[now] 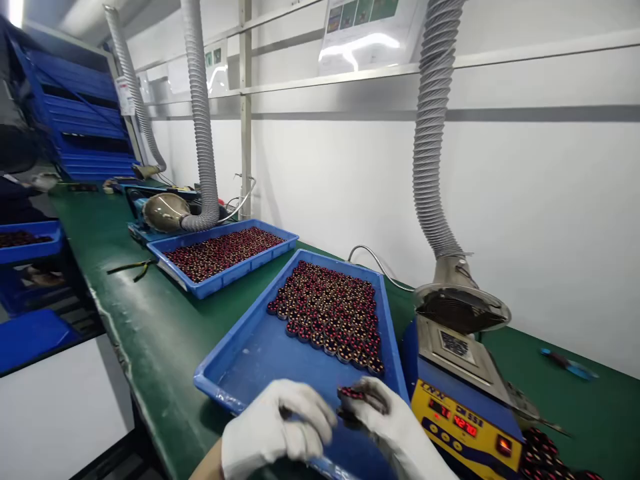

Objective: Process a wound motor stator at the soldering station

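Two gloved hands, left (pixel 273 430) curled empty, right (pixel 395 427) pinching coils (pixel 353 395), two blue trays (pixel 235 347)

right hand (pixel 400 427): wrist cut off by bottom edge | left hand (pixel 273 427): fingers motion-blurred | soldering station (pixel 463 417) display: digits too small to read | wall poster (pixel 363 27): cropped at top

A green bench (pixel 165 333) carries a blue tray (pixel 260 353) at 6 o'clock, a second blue tray (pixel 200 285) at 10 o'clock, a yellow-fronted solder station (pixel 463 417) at 4 o'clock, tweezers (pixel 131 268) at 9 o'clock and a blue-handled tool (pixel 567 363) at 3 o'clock.
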{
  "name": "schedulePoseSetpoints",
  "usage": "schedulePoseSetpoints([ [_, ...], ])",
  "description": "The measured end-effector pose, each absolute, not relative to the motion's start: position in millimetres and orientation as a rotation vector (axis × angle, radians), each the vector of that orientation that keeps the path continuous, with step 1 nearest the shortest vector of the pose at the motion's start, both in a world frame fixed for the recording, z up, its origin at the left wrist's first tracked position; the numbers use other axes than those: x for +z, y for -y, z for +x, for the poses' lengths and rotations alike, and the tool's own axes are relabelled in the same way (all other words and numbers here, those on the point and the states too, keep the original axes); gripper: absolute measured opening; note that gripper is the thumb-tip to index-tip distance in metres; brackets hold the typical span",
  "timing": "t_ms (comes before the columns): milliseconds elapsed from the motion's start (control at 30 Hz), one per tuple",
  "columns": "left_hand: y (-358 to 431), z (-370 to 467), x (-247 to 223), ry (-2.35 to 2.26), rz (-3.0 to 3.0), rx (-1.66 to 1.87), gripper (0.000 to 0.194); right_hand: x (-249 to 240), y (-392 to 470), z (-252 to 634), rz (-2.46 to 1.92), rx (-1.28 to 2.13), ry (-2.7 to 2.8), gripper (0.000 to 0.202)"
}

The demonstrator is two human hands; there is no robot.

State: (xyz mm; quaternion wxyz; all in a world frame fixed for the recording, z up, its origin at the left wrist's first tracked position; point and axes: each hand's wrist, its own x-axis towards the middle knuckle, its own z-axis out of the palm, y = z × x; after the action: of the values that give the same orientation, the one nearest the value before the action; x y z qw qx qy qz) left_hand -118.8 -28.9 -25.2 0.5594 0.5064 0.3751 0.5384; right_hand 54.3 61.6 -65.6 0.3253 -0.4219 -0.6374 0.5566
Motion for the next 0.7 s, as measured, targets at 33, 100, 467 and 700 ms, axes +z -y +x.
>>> schedulePoseSetpoints([
  [33, 30.1, -122.6, -27.8, -0.867, 1.268, 1.155, 0.022, -66.7, -68.1, 39.8, -1.147, 1.421, 1.766, 0.021],
  [100, 29.6, -124.4, -32.7, -0.880, 1.379, 0.990, 0.028, -66.9, -78.0, 10.1, -1.180, 1.341, 1.919, 0.013],
  [467, 22.2, -132.1, -51.0, -1.007, 1.457, 0.735, 0.024, -86.5, -68.0, -81.8, -1.155, 1.012, 2.234, 0.041],
  [700, 20.7, -131.0, -48.8, -1.038, 1.458, 0.739, 0.023, -95.5, -71.8, -97.5, -0.900, 0.969, 2.518, 0.047],
])
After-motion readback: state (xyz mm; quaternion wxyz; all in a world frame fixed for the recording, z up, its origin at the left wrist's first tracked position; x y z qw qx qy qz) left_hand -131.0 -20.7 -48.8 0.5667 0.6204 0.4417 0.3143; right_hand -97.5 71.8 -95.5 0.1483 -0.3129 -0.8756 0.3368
